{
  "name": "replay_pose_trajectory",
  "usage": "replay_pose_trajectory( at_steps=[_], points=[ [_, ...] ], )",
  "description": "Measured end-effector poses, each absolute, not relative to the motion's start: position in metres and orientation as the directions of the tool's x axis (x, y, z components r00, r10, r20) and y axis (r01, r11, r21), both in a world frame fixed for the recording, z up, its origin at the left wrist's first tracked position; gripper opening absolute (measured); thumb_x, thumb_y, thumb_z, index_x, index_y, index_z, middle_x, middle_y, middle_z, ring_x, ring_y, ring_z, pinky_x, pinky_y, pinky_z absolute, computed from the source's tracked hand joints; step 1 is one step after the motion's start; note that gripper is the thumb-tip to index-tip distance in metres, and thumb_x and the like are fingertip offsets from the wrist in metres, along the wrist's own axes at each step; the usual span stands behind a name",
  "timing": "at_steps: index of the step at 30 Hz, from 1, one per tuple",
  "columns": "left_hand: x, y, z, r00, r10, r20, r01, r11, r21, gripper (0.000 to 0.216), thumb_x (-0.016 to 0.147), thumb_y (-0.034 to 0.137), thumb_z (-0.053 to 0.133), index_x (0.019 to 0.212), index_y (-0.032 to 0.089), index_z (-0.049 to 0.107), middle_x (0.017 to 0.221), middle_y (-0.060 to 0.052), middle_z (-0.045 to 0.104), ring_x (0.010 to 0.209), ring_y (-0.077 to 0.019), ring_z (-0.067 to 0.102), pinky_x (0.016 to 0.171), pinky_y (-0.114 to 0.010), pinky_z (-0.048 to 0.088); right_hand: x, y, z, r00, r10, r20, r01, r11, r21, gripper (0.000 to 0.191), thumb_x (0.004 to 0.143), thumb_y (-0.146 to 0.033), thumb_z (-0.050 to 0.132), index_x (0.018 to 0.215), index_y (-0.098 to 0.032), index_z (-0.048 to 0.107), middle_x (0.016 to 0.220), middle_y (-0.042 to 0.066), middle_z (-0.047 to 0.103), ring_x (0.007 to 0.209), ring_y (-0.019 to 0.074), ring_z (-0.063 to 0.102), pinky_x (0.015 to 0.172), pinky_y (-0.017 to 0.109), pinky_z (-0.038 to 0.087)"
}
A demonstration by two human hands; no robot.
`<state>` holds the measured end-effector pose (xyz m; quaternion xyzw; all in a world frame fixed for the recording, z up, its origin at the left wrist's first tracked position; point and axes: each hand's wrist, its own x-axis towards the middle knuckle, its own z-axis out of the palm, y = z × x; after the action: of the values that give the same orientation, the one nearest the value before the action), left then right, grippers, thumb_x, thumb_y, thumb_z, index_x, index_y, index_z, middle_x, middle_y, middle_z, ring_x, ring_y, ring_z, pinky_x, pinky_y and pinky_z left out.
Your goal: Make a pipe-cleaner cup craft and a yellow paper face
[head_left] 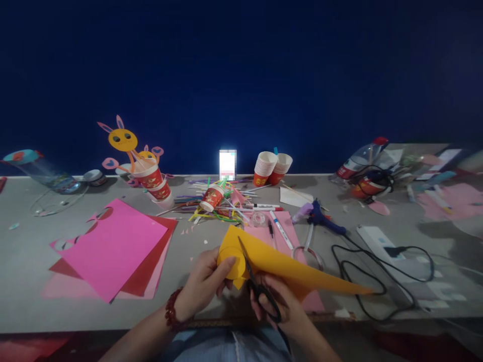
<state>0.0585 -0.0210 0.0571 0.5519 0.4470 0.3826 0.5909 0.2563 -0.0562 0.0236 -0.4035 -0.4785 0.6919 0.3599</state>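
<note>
My left hand (204, 287) pinches the near left corner of an orange paper sheet (279, 261), where a rounded piece is partly cut. My right hand (281, 301) grips black-handled scissors (253, 279), the blades open and pointing up into the orange sheet. A red bead bracelet (171, 310) circles my left wrist. The orange sheet stretches right over a pink sheet (287, 223) on the grey table (30, 261).
Pink and red paper sheets (113, 246) lie at left. Red paper cups (271, 168), a pile of straws and pens (226, 203), a glue gun (320, 217), black cables (377, 281), a plastic bottle (362, 156) and a paper bunny craft (124, 143) fill the back.
</note>
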Motion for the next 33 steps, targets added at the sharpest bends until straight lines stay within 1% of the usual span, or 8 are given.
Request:
replay_pose_trajectory(
  at_steps=[5, 11, 14, 20, 24, 27, 30, 33],
  points=[
    [0.060, -0.019, 0.055, 0.298, 0.949, -0.106, 0.032, 0.101, 0.994, 0.050, 0.093, 0.062, 0.053, 0.077, 0.016, 0.057, 0.054, 0.001, 0.058, 0.037, -0.0052, 0.041, 0.038, -0.016, 0.028, 0.262, -0.051, 0.015, -0.487, 0.842, -0.232, -0.085, -0.311, -0.947, 0.064, 0.074, -0.082, 0.061, 0.080, -0.020, 0.053, 0.052, -0.005, 0.051, 0.033, 0.0034, 0.031, 0.030, 0.016, 0.022],
    [0.062, -0.012, 0.053, 0.281, 0.946, -0.163, 0.001, 0.170, 0.985, 0.051, 0.089, 0.065, 0.055, 0.080, 0.016, 0.057, 0.052, 0.003, 0.057, 0.035, -0.0060, 0.041, 0.036, -0.016, 0.029, 0.267, -0.046, 0.018, -0.567, 0.775, -0.280, -0.201, -0.460, -0.865, 0.068, 0.077, -0.083, 0.057, 0.078, -0.015, 0.058, 0.049, -0.002, 0.055, 0.029, 0.0016, 0.028, 0.029, 0.016, 0.021],
    [0.062, -0.009, 0.051, 0.238, 0.956, -0.171, 0.005, 0.175, 0.985, 0.051, 0.088, 0.066, 0.056, 0.081, 0.015, 0.058, 0.053, 0.002, 0.057, 0.036, -0.0061, 0.042, 0.037, -0.017, 0.030, 0.269, -0.044, 0.025, -0.591, 0.750, -0.297, -0.206, -0.497, -0.843, 0.070, 0.078, -0.083, 0.055, 0.079, -0.013, 0.059, 0.051, -0.001, 0.059, 0.027, 0.0008, 0.028, 0.028, 0.015, 0.020],
    [0.064, -0.004, 0.051, 0.149, 0.985, -0.085, 0.017, 0.083, 0.996, 0.050, 0.088, 0.065, 0.057, 0.077, 0.016, 0.055, 0.052, 0.005, 0.050, 0.039, -0.0058, 0.041, 0.041, -0.017, 0.034, 0.280, -0.036, 0.041, -0.564, 0.755, -0.334, -0.017, -0.415, -0.910, 0.064, 0.078, -0.079, 0.060, 0.083, -0.015, 0.058, 0.055, -0.002, 0.061, 0.031, 0.0021, 0.032, 0.032, 0.016, 0.018],
    [0.065, -0.001, 0.056, 0.166, 0.985, -0.044, -0.018, 0.048, 0.999, 0.050, 0.087, 0.064, 0.058, 0.079, 0.015, 0.058, 0.064, 0.001, 0.058, 0.045, -0.0074, 0.049, 0.044, -0.019, 0.041, 0.286, -0.027, 0.049, -0.527, 0.779, -0.341, 0.127, -0.324, -0.937, 0.058, 0.078, -0.075, 0.064, 0.075, -0.018, 0.052, 0.060, -0.002, 0.061, 0.042, 0.0054, 0.043, 0.039, 0.017, 0.027],
    [0.065, 0.000, 0.061, 0.214, 0.974, -0.075, -0.042, 0.086, 0.995, 0.051, 0.085, 0.066, 0.060, 0.079, 0.015, 0.058, 0.063, 0.002, 0.058, 0.041, -0.0071, 0.048, 0.041, -0.019, 0.041, 0.288, -0.021, 0.053, -0.531, 0.783, -0.323, 0.166, -0.278, -0.946, 0.057, 0.077, -0.074, 0.065, 0.074, -0.019, 0.051, 0.062, -0.002, 0.061, 0.050, 0.0082, 0.050, 0.045, 0.018, 0.033],
    [0.066, -0.002, 0.065, 0.277, 0.955, -0.103, -0.066, 0.125, 0.990, 0.050, 0.083, 0.066, 0.062, 0.076, 0.016, 0.056, 0.062, 0.003, 0.057, 0.036, -0.0062, 0.046, 0.036, -0.019, 0.036, 0.288, -0.015, 0.056, -0.565, 0.760, -0.323, 0.178, -0.269, -0.946, 0.057, 0.079, -0.076, 0.062, 0.077, -0.020, 0.051, 0.061, -0.001, 0.062, 0.048, 0.0082, 0.047, 0.040, 0.017, 0.031],
    [0.066, -0.005, 0.064, 0.294, 0.952, -0.081, -0.085, 0.111, 0.990, 0.047, 0.086, 0.063, 0.061, 0.077, 0.017, 0.056, 0.055, 0.004, 0.056, 0.037, -0.0080, 0.050, 0.039, -0.018, 0.037, 0.287, -0.012, 0.056, -0.587, 0.745, -0.317, 0.161, -0.276, -0.948, 0.061, 0.077, -0.079, 0.060, 0.080, -0.019, 0.052, 0.063, -0.001, 0.062, 0.043, 0.0064, 0.042, 0.036, 0.016, 0.029]
  ],
)
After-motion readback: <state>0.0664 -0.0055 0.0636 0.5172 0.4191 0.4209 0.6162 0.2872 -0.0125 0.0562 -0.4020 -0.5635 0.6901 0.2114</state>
